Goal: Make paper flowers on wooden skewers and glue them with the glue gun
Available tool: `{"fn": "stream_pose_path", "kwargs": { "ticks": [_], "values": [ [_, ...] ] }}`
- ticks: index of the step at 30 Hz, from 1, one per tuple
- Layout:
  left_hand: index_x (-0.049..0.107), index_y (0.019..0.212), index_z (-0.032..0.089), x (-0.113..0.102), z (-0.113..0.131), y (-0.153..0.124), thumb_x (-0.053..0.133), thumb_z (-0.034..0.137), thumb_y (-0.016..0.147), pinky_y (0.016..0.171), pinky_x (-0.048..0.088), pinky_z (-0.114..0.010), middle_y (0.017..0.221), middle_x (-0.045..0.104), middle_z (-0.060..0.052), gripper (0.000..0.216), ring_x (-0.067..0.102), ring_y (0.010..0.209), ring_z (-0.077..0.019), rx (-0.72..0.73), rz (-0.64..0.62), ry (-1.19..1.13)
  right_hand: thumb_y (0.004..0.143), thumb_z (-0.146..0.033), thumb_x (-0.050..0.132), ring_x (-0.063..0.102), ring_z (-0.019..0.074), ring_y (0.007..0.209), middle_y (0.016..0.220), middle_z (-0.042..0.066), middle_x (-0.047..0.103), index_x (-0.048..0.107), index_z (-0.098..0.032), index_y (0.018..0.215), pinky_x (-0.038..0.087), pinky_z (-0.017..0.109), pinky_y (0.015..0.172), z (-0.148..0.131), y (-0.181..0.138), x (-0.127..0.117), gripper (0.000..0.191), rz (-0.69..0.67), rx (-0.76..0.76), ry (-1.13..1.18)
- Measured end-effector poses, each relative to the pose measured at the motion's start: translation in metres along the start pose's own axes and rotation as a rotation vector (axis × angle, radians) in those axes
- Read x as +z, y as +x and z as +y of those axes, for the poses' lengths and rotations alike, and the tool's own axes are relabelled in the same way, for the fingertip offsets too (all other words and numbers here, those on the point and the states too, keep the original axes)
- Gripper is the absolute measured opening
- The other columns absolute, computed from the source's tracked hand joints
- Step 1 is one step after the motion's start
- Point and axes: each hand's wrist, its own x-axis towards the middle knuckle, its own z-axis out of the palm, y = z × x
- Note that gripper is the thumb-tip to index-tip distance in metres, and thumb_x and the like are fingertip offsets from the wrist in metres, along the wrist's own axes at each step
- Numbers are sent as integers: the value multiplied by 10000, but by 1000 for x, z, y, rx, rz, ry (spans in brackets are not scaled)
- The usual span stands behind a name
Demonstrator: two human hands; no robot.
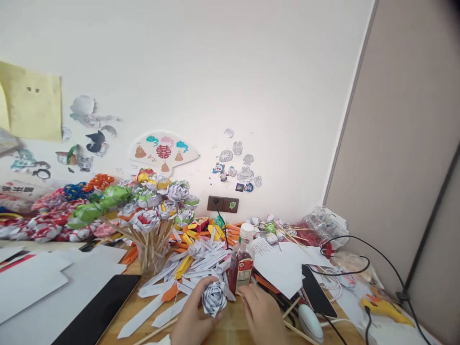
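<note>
The wooden desk (232, 329) is mostly buried under paper, and both wrists are cut off by the near edge of the view. Far left of the hands, a clear jar (151, 261) holds a bunch of paper flowers (147, 219) on wooden sticks, and a white-capped bottle (241, 262) of reddish-brown liquid stands upright among loose paper strips (201, 266). The left hand (190, 323) is closed around a grey-and-white paper rose (213, 298) just near the bottle's foot, while the right hand (264, 316) reaches in from the right, its fingertips beside rose and bottle; whether it grips either I cannot tell.
</note>
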Motion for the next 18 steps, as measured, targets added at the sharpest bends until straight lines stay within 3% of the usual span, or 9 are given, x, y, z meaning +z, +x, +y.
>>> {"fn": "stream_pose_path", "kwargs": {
  "ticks": [6,10,15,18],
  "values": [
    [546,914,196,-8,-1,8,670,149,548,850,487,-370,931,668,-39,389,625,942,-262,44,160,49,644,26,403,618,179,700,754,17,640,593,-217,868,440,236,625,-6,-4,14,382,9,116,96],
    [550,894,190,-11,2,8,725,219,541,832,496,-380,907,671,-54,396,629,926,-273,86,130,56,670,25,415,616,174,706,751,17,639,596,-211,859,441,234,643,-11,-3,15,352,79,137,136],
    [536,1044,176,-9,4,7,699,280,608,929,442,-408,1107,636,-109,477,564,1098,-290,117,106,42,751,-9,402,600,183,729,779,40,623,588,-188,877,447,252,649,-17,5,14,288,175,177,149],
    [564,1004,191,-7,3,8,713,277,599,973,403,-426,1094,646,-93,440,556,1107,-290,139,91,39,791,-32,378,587,192,737,788,46,601,574,-180,897,459,279,652,-21,9,15,268,217,196,169]
  ]
}}
